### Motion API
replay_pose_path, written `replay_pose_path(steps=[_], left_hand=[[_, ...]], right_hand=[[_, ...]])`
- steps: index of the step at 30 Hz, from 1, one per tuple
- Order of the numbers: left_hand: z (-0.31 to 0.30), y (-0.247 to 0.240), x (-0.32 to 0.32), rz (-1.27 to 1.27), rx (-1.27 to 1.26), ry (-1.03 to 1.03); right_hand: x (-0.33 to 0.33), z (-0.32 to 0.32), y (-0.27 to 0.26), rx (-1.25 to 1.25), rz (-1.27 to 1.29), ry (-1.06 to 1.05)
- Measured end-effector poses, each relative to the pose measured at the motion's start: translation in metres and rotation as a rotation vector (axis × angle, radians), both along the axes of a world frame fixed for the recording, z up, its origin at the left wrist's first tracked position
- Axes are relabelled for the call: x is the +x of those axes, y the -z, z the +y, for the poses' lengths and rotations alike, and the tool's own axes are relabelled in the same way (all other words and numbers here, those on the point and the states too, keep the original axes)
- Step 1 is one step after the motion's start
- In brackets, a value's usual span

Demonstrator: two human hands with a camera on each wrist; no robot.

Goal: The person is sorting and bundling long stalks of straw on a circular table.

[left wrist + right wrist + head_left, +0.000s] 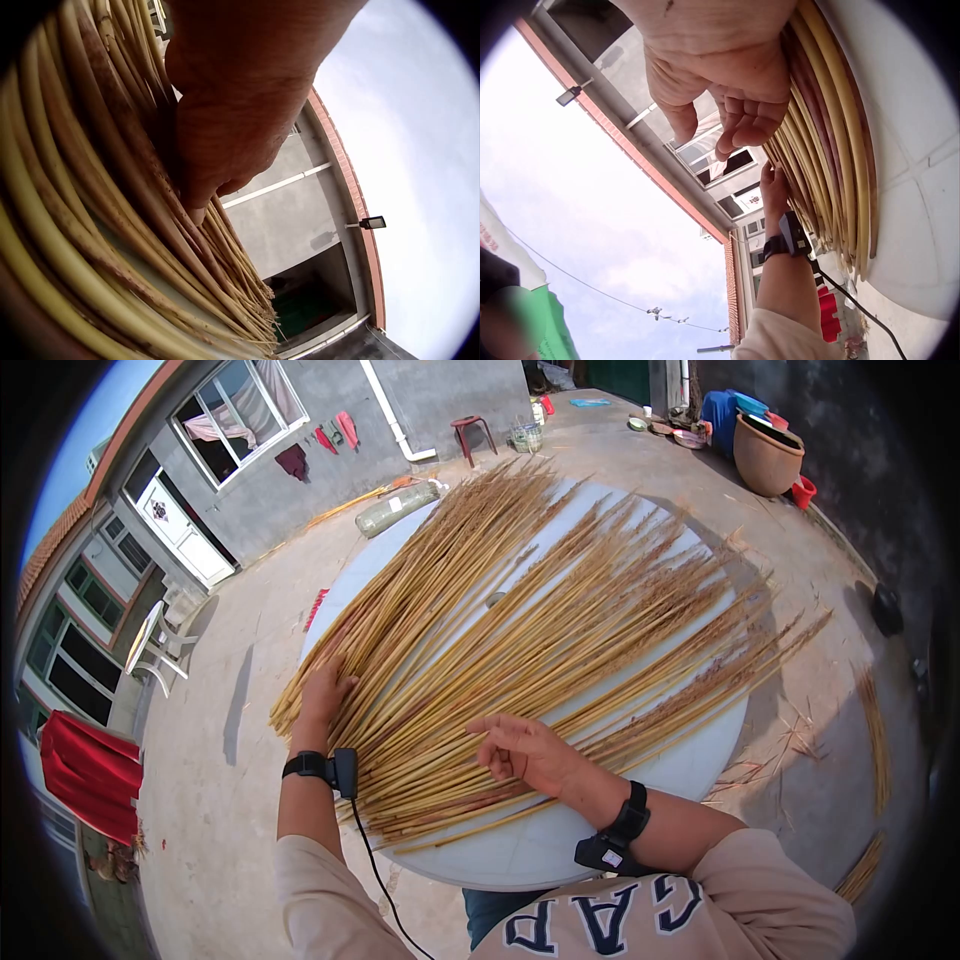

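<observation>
Long yellow-brown reed stalks with feathery seed heads lie fanned out over a round white table. My left hand rests on the stalks near their cut ends at the left of the fan, thumb spread to the right. In the left wrist view its bent fingers reach down onto the stalks, and part of them is hidden. Over the near side of the fan, my right hand hovers with nothing in it. Its fingers are loosely curled, the index finger straighter than the others.
A cable runs from the left wrist camera. Beyond the table a clear bottle-like container lies on the ground, near a small stool. More stalks lie on the ground at right. A white chair stands at left.
</observation>
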State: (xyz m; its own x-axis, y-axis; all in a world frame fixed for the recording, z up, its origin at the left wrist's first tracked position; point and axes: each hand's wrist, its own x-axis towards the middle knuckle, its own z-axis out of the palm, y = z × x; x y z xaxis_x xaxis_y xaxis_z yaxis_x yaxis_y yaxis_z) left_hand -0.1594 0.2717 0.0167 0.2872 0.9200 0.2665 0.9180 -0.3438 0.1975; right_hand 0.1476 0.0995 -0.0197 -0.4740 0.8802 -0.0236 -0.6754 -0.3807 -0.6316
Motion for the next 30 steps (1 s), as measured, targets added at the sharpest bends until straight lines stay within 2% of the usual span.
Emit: replay_pose_path(steps=[9,11,12,15,17,20,22,27,30], left_hand=[[-0.011,0.001,-0.013,0.084,-0.007,-0.033],[-0.021,0.003,-0.014,0.068,0.124,0.032],[-0.030,0.002,-0.014,0.071,0.112,0.008],[-0.066,-0.007,-0.004,-0.067,0.174,0.045],[-0.104,-0.007,0.010,-0.064,0.207,0.040],[-0.183,-0.004,0.061,-0.116,0.076,0.095],[-0.221,0.006,0.095,-0.032,0.004,0.164],[-0.249,0.041,0.141,0.093,0.015,0.206],[-0.250,0.045,0.143,0.032,0.067,0.177]], right_hand=[[0.001,0.001,-0.001,0.014,-0.029,-0.005],[0.001,0.003,0.000,0.000,-0.009,0.000],[0.000,0.002,0.001,-0.011,0.009,0.016],[0.002,0.002,-0.003,-0.034,0.006,0.045],[0.001,0.005,-0.003,-0.045,-0.002,0.049],[0.002,0.008,0.003,-0.001,0.018,0.104],[0.000,0.007,0.001,-0.019,0.035,0.103],[0.003,0.011,0.006,0.009,0.015,0.164],[0.006,0.010,0.002,0.018,-0.007,0.189]])
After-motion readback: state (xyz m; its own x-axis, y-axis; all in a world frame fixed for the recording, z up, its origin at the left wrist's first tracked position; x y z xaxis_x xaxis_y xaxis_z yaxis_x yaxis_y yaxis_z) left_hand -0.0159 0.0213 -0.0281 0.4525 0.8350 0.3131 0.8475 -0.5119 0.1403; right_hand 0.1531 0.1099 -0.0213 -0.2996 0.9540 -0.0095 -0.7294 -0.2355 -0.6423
